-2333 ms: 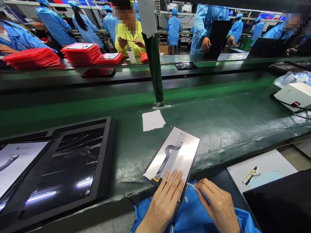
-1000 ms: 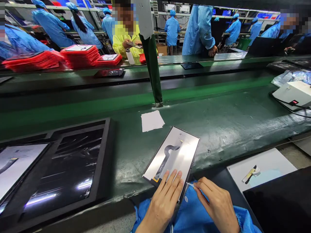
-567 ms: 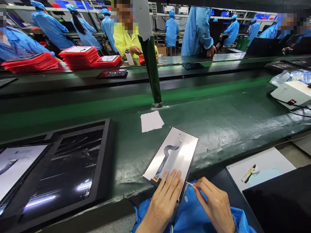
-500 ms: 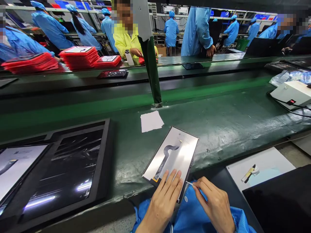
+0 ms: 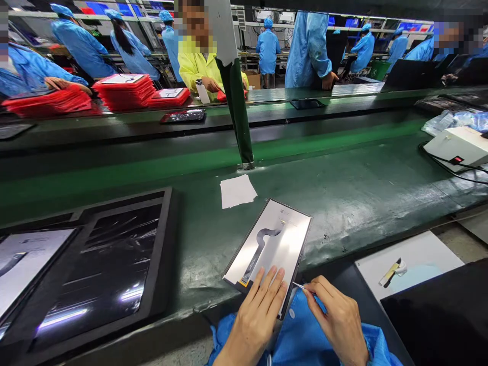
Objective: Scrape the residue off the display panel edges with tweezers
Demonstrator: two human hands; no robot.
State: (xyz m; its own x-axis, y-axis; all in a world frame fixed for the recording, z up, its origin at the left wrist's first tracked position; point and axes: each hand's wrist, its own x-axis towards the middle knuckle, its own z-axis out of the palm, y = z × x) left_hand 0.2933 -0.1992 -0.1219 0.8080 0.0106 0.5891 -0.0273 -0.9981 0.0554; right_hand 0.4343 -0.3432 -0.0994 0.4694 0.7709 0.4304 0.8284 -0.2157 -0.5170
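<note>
A flat display panel (image 5: pixel 287 231) with a silver back and a dark curved flex cable (image 5: pixel 260 241) lies tilted at the bench's front edge. My left hand (image 5: pixel 257 310) rests flat on its lower part, fingers stretched out and side by side. To the right, my right hand (image 5: pixel 335 315) pinches a thin pale pointed tool (image 5: pixel 299 285) between thumb and fingers. The tool's tip is at the panel's right long edge; whether it touches is too small to tell. Beyond the panel lies a small stack of white paper (image 5: pixel 238 191).
A black foam tray (image 5: pixel 168 244) with panels stands at the left. A green-wrapped post (image 5: pixel 240 117) rises behind the paper. A white box (image 5: pixel 459 145) with cables is at the right. Behind the conveyor, people sit and stand near red stacks (image 5: pixel 124 92).
The tool and my right hand have shifted very slightly up along the panel's edge. Dark panels on the far conveyor have moved a little right. At the far left, a person's hand now reaches over a red stack.
</note>
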